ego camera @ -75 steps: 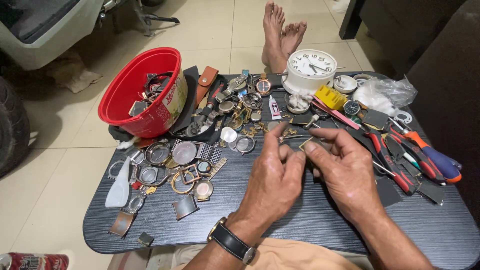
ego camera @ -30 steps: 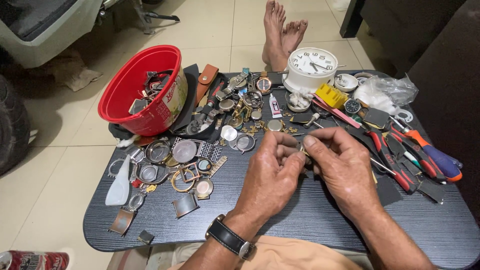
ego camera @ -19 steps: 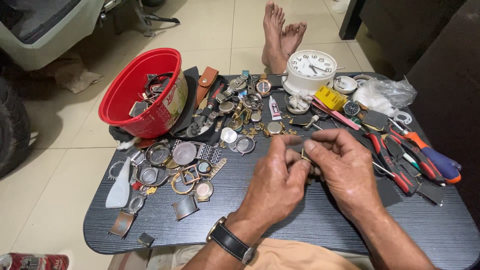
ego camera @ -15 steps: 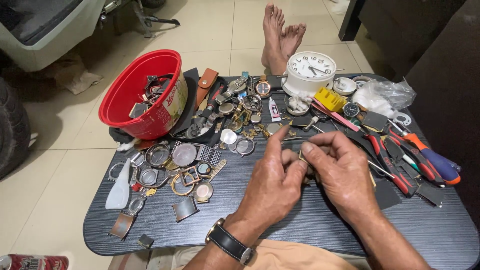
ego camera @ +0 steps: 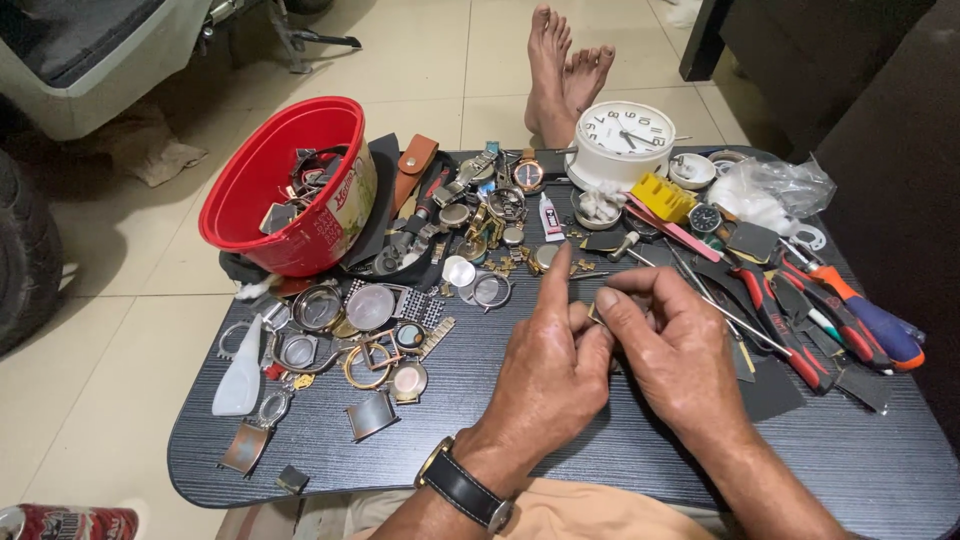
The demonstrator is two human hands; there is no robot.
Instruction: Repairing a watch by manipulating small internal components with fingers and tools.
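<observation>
**Both hands pinch a tiny part over the black table**

Small part (ego camera: 592, 312) sits between the two hands' fingertips, mostly hidden; too small to tell its long axis or which way it points. Right hand (ego camera: 675, 355) pinches it, thumb and forefinger closed on it, other fingers curled, knuckles up. Left hand (ego camera: 550, 365) meets it from the other side, forefinger stretched up and away from the person, remaining fingers folded around the part; black-strap wristwatch (ego camera: 465, 490) on that wrist. Both hands hover low over the black table (ego camera: 640, 450), near its middle. Beyond the hands: white alarm clock (ego camera: 627, 140). Left of them: watch cases and rings (ego camera: 350, 330), then red bowl (ego camera: 290, 185). Right of them: red-handled pliers and screwdrivers (ego camera: 830, 320).
</observation>
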